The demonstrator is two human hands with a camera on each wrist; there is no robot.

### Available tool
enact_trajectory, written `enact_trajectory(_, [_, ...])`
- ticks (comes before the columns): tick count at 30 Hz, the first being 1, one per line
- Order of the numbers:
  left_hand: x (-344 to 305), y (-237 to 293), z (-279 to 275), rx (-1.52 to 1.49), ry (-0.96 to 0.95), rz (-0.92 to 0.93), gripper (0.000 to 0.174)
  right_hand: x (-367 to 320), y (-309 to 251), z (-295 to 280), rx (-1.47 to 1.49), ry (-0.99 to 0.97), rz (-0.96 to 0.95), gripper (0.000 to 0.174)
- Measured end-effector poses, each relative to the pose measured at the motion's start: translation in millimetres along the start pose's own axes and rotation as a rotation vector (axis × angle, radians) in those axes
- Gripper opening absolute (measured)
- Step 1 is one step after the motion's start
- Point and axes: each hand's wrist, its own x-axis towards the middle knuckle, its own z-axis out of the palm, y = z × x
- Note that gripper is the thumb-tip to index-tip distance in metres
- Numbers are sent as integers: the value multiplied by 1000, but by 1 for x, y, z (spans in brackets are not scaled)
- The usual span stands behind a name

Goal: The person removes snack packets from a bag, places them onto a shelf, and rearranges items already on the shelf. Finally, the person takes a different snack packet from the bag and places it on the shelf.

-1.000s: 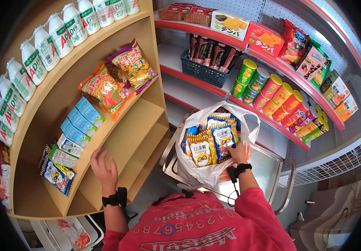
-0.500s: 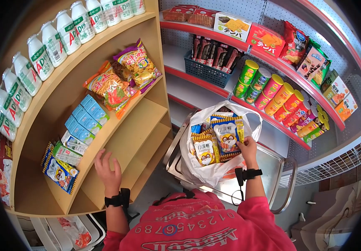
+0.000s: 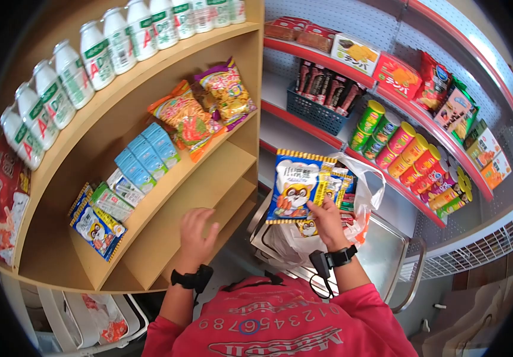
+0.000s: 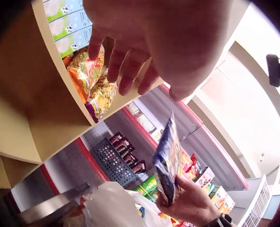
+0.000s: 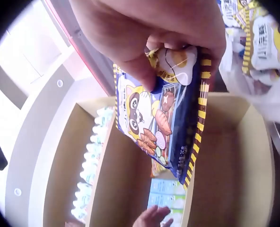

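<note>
My right hand (image 3: 328, 225) pinches a blue snack packet (image 3: 295, 185) by its lower right edge, thumb on the front. A cartoon raccoon shows on the packet, and yellow-and-black stripes run along its ends. In the head view it is raised over the white plastic bag (image 3: 376, 189), which has more such packets (image 5: 267, 45) inside. My left hand (image 3: 195, 235) hovers in front of the wooden shelf with its fingers loosely spread, holding nothing. Similar blue packets (image 3: 94, 231) lie at the near end of that shelf's middle board.
The wooden shelf (image 3: 188, 190) also carries blue milk cartons (image 3: 146, 156), noodle snack bags (image 3: 188, 119) and white bottles (image 3: 99, 56). Behind the plastic bag, a red-edged rack holds colourful canisters (image 3: 399, 149) and a dark basket (image 3: 316, 112). A metal cart (image 3: 381, 244) stands beneath the bag.
My right hand has lifted the blue packet out of the plastic bag and brought it up and leftward. The left hand has moved right, and the view has turned toward the wooden shelf.
</note>
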Motion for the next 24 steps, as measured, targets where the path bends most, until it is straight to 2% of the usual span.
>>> enact_trajectory(5, [-11,4,9,-114,-130,12,41,-4,32,44,-112,-222,84,27])
enact_trajectory(7, [-16,3,8,-231,-168,-81,46,-11,36,64,-104,-287,132,28])
enact_trajectory(9, [-24,-1,8,-175,-128,-105,45,-18,42,79,-97,-347,180,29])
enact_trajectory(11, [-27,-2,2,-315,-160,-295,41,-23,50,90,-166,-372,259,31])
enact_trajectory(15, [-34,-12,-16,-321,-121,-306,34,-27,64,104,-247,-458,339,34])
enact_trajectory(20, [-50,-30,-30,-256,-141,-181,23,-33,78,118,-306,-573,408,37])
enact_trajectory(23, [-55,-36,-44,-233,-212,-204,22,-40,82,132,-304,-564,421,44])
enact_trajectory(24, [-57,-37,-47,-225,-203,-211,22,-42,87,135,-281,-571,363,42])
